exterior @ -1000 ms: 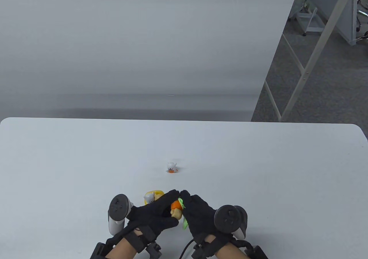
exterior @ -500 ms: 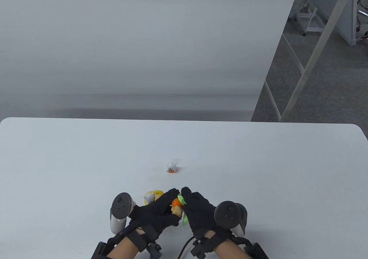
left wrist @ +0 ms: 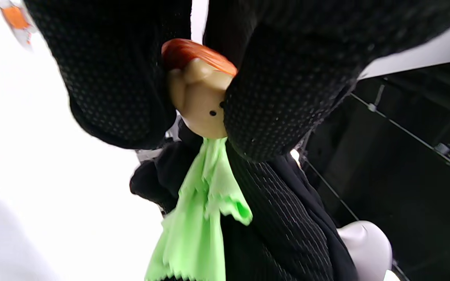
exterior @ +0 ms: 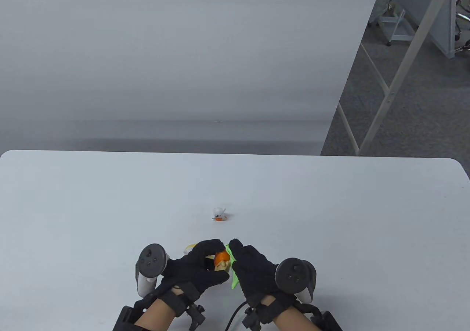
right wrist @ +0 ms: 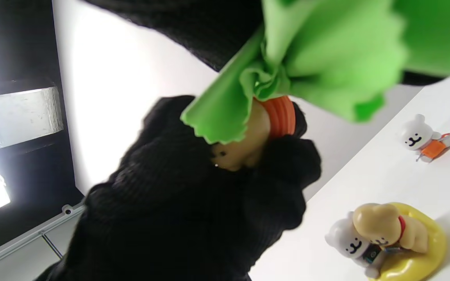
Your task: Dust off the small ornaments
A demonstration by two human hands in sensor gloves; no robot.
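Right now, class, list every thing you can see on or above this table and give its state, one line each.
Left hand: grips the tan figurine.
Tan figurine: orange-topped, held off the table, cloth against it.
Right hand: holds the green cloth.
Green cloth: bunched, pressed on the figurine.
White bear ornament: alone on the table, untouched.
Yellow-base ornament: resting on the table, white and tan bears on top.

I am seeing no readable text anywhere. Nothing is showing a label, brand, number or sign from here.
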